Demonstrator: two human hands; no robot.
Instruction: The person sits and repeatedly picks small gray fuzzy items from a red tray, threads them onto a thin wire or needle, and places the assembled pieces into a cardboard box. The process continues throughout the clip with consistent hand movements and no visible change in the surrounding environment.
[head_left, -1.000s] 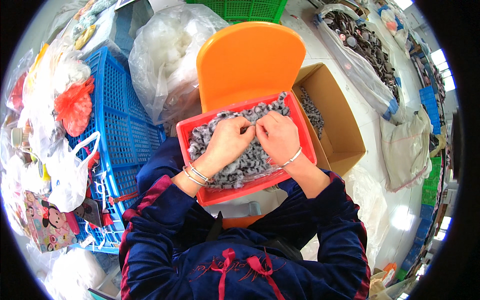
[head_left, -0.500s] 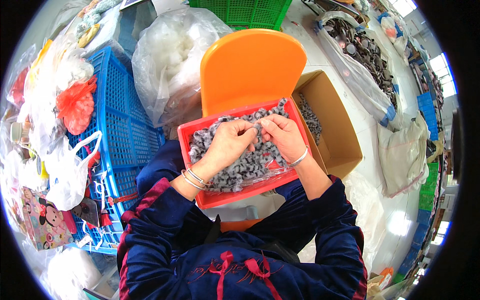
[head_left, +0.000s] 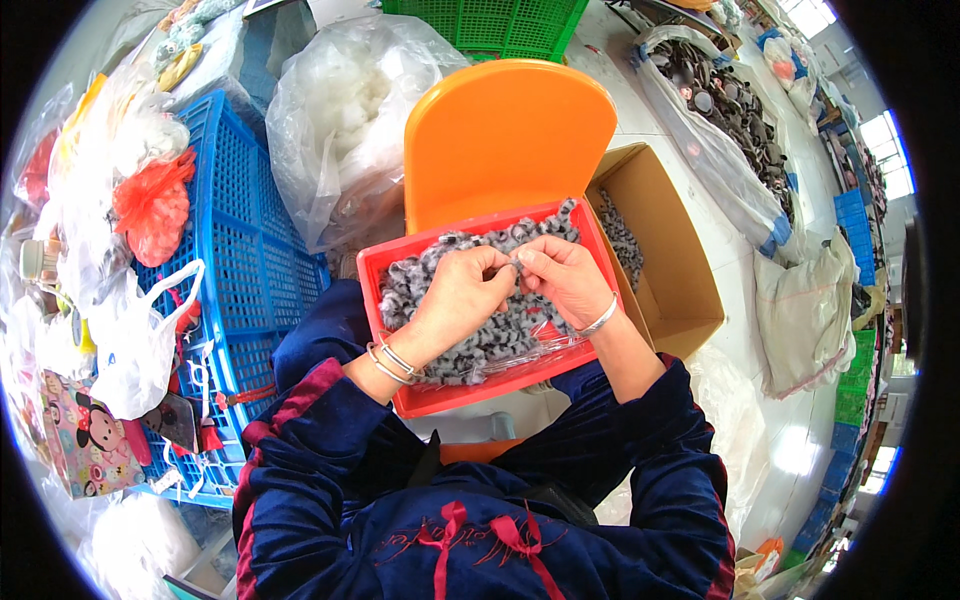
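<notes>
Small grey piece (head_left: 516, 267) between fingertips of left hand (head_left: 460, 290) and right hand (head_left: 568, 285): mostly covered, too small for me to tell its shape. Floor of the red tray (head_left: 470, 396) lies hidden under grey-and-black fluffy pieces (head_left: 470, 350); tray also covers the foot of the orange chair back (head_left: 510, 140). Green crate (head_left: 490, 27) is cut off at the upper edge.

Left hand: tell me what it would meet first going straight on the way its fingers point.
Past the grey piece at its fingertips, the left hand would likely meet the right hand first, at the fingertips; whether the two hands touch is hard to tell.
</notes>
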